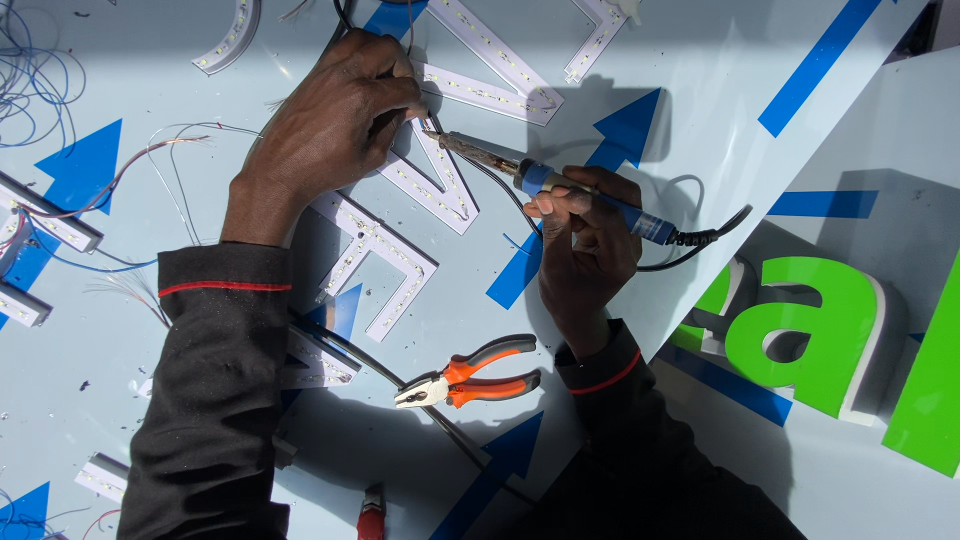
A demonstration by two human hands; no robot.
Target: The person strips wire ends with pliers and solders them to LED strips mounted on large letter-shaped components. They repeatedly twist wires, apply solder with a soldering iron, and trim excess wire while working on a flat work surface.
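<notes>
My right hand grips a soldering iron by its blue handle; its dark tip points left and meets a white channel letter with LED strips. My left hand rests fingers-down on that same letter, pinching thin wire right beside the iron's tip. Both forearms wear dark sleeves with red cuff trim. The iron's black cord loops off to the right.
Orange-and-grey pliers lie between my forearms. More LED-lined letter shells sit on a pale blue panel with blue arrows. Loose thin wires trail at the left. Green raised letters stand right. A red-handled tool pokes in below.
</notes>
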